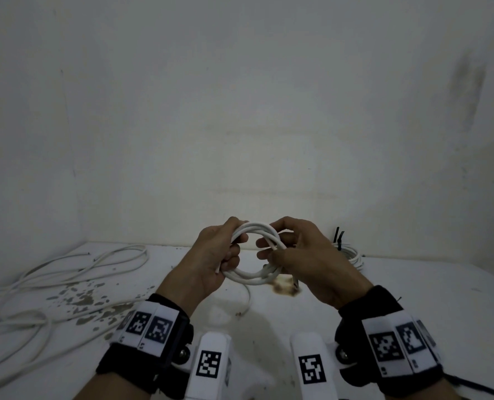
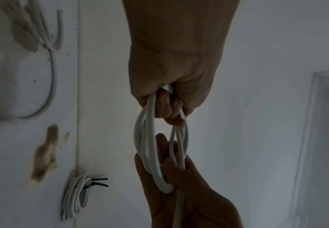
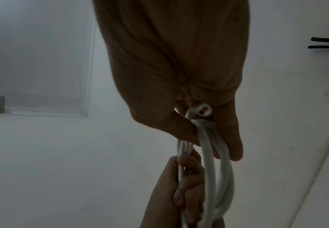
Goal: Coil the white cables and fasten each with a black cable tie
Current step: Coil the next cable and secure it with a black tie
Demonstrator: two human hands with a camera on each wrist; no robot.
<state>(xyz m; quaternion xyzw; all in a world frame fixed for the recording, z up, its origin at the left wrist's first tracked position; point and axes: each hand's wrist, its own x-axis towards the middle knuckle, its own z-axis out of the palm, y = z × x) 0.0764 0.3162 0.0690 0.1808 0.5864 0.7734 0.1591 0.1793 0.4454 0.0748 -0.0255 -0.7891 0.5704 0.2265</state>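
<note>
Just below the middle of the head view, both hands hold a small coil of white cable [image 1: 253, 252] in the air above the white table [image 1: 413, 298]. The left hand [image 1: 214, 261] grasps the coil's left side, fingers curled through the ring; the right hand [image 1: 303, 261] clasps its right side, fingers wrapped over the strands, and a cut end of the cable [image 3: 201, 111] pokes out beside its palm in the right wrist view. Behind the right hand, partly hidden by it, a finished coil [image 1: 352, 255] lies on the table near the wall, bound with black cable ties [image 1: 339, 236] whose tails stick up. Loose white cables [image 1: 52, 284] sprawl across the left of the frame, over grey flaked patches [image 1: 81, 298] in the table's paint. A brown stain [image 1: 283, 288] sits on the table just under the held coil. One loose cable end [image 1: 247, 304] lies between the wrists. Black wrist straps [image 1: 150, 342] with square-patterned markers fill the bottom of the frame.
</note>
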